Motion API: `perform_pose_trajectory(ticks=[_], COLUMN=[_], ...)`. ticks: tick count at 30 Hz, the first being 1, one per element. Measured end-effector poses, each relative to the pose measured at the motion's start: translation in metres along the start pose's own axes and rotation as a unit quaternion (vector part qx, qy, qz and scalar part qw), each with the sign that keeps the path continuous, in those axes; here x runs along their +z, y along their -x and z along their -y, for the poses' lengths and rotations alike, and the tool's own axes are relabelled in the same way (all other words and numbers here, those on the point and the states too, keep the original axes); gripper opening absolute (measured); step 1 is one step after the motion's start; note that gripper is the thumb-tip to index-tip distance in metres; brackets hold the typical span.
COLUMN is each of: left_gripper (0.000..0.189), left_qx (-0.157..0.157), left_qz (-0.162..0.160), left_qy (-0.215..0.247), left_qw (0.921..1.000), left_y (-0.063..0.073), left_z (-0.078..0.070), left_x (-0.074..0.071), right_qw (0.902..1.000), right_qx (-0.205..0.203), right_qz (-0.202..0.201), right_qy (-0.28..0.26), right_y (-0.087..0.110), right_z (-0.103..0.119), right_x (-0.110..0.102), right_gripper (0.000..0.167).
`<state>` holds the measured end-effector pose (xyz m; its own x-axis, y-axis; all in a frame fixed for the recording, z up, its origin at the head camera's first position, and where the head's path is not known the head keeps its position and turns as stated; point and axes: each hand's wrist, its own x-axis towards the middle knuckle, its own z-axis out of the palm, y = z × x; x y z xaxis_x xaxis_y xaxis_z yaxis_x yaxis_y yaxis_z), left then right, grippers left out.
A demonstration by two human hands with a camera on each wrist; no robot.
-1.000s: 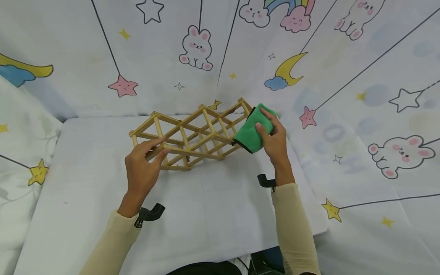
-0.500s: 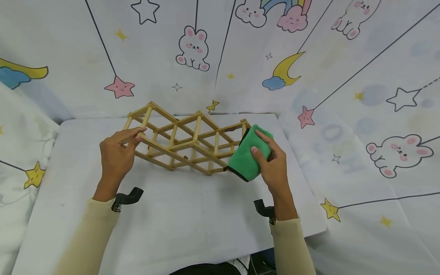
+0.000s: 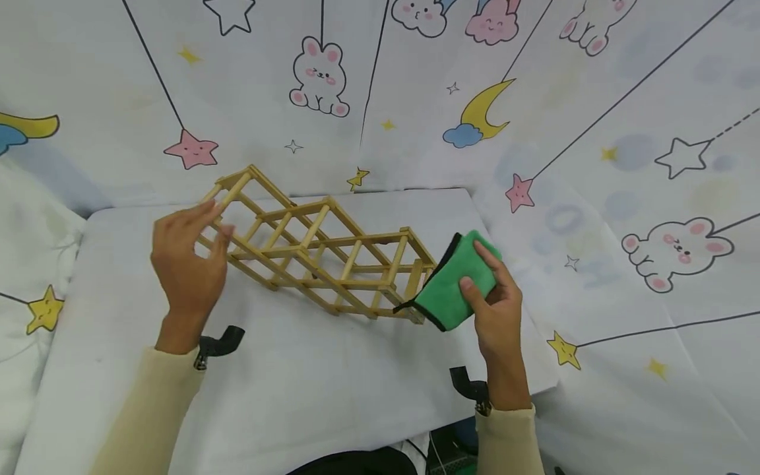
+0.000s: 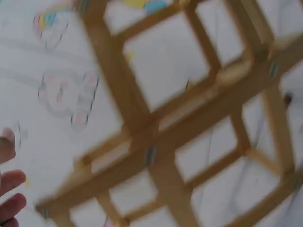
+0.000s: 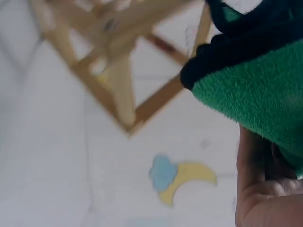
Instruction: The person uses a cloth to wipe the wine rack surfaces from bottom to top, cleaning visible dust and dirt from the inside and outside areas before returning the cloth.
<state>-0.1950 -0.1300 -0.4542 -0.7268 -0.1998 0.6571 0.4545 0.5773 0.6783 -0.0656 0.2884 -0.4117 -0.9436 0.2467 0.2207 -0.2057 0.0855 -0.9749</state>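
A wooden lattice rack (image 3: 303, 247) of crossed slats and rods stands slanting on the white table, its right end nearer the person. My left hand (image 3: 190, 264) is at the rack's left end, thumb and fingers apart. In the left wrist view its fingertips (image 4: 12, 182) show beside the wooden slats (image 4: 151, 153), with a gap between. My right hand (image 3: 499, 323) grips a folded green cloth (image 3: 454, 290) with black edging, thumb on top, at the rack's right end. In the right wrist view the cloth (image 5: 255, 85) hides most of the fingers.
The white table (image 3: 285, 396) stretches in front of the rack. Behind and to the right hangs a white sheet (image 3: 415, 165) printed with bunnies, stars and moons. Below the table's front edge are dark items (image 3: 454, 448) and a cable.
The rack has turned, its right end coming toward the person and its left end going back. My left hand has moved left and come off the slats. The right hand moved nearer with the cloth.
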Motion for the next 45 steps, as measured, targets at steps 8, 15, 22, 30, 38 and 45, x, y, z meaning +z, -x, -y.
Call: perform_pose_trajectory(ticks=[8, 15, 22, 30, 38, 45], left_gripper=[0.056, 0.054, 0.052, 0.053, 0.049, 0.050], left_qx=[0.044, 0.031, 0.037, 0.027, 0.005, 0.011], left_qz=[0.126, 0.135, 0.124, 0.164, 0.193, 0.185], left_qy=[0.072, 0.090, 0.114, 0.110, 0.108, 0.111], left_qw=[0.9884, 0.9863, 0.9851, 0.9800, 0.9752, 0.9764], left_y=[0.040, 0.045, 0.045, 0.044, 0.045, 0.040], left_z=[-0.045, -0.039, -0.035, -0.038, -0.042, -0.045], left_x=[0.040, 0.049, 0.053, 0.052, 0.051, 0.050], right_qw=[0.9968, 0.9866, 0.9691, 0.9413, 0.8850, 0.9052], right_qx=[-0.032, -0.031, 0.018, 0.024, 0.047, 0.027], right_qz=[-0.069, -0.042, 0.084, 0.220, 0.324, 0.242], right_qy=[0.025, 0.155, 0.231, 0.255, 0.331, 0.349], right_y=[-0.016, -0.022, -0.023, -0.051, -0.080, -0.063], right_z=[-0.032, -0.051, -0.029, -0.008, -0.011, 0.000], right_x=[0.007, 0.032, 0.023, 0.002, 0.013, 0.005], right_gripper=[0.084, 0.083, 0.069, 0.046, 0.038, 0.046])
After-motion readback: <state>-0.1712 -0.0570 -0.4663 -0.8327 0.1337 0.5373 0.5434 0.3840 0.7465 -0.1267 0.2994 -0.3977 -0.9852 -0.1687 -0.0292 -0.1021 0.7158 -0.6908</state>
